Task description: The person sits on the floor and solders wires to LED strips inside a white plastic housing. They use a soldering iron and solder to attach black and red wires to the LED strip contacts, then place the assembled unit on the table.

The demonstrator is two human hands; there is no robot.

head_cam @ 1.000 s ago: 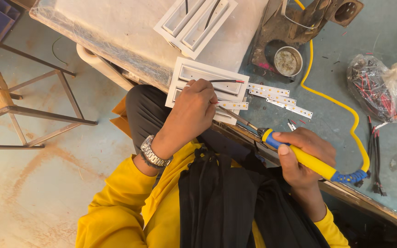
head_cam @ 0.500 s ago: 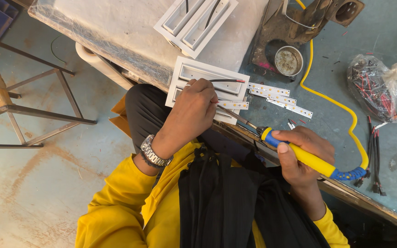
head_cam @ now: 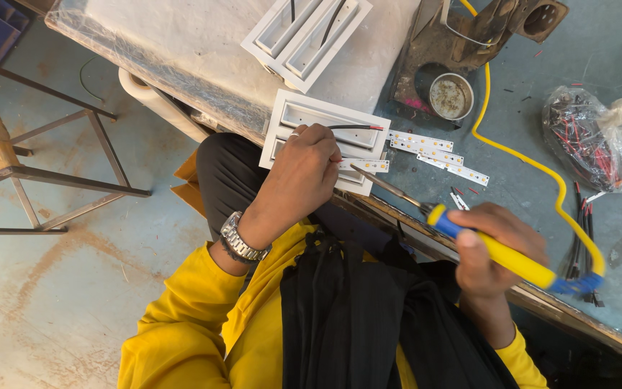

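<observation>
Head view, the only one supplied: the person sits at a workbench point(head_cam: 599, 65) with a white two-slot light housing point(head_cam: 304, 119) lying at its near edge. The left hand point(head_cam: 300, 180) rests on this housing, fingers pinched narrow on a white LED strip point(head_cam: 368, 166) seated in the lower slot; a red and black wire point(head_cam: 358, 127) lies across the upper slot. The right hand point(head_cam: 494, 248) is closed in a full fist around the yellow handle of a soldering iron point(head_cam: 498, 252), its metal tip slanting toward the strip and ending just beside the left fingertips; whether it touches cannot be told. Judged from the layout, the work is at an early stage: three further strips point(head_cam: 433, 155) lie loose on the bench, a second housing point(head_cam: 307, 36) sits beyond, and a bag of wires point(head_cam: 584, 137) remains to the right. A round tin point(head_cam: 451, 96) stands near.
</observation>
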